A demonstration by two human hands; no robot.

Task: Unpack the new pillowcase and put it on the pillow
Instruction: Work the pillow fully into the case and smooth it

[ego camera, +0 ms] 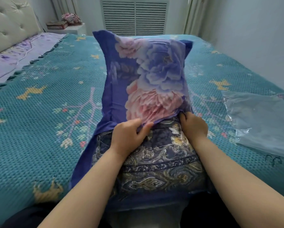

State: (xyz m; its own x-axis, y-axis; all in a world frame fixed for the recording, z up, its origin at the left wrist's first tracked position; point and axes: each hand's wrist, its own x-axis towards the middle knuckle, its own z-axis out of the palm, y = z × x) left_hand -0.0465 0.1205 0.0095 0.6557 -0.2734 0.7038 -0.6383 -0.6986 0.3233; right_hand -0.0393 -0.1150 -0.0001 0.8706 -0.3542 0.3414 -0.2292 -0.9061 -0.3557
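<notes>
- The pillow, in a dark paisley cover, stands on end against the person's lap, its near part bare; held upright like this, the case can be drawn down over it.
- The left hand pinches the open hem of the new pillowcase, thumb on top and fingers curled under the cloth, seemingly to pull the edge toward the body.
- The right hand grips the hem at the other side, fingers tucked into the fold; both hands hold the same edge so the case comes down evenly.
- The pillowcase, blue with large pink and lilac flowers, already covers the far part of the pillow; a plain blue flap trails down the left side onto the bed.
- The clear plastic wrapper lies flat on the bed to the right, set aside now that it is empty.
- Hidden: the pillow's bottom end is cut off by the lap and frame edge, and how far it reaches inside the case cannot be told.
- The things on the nightstand are too blurred to name.
</notes>
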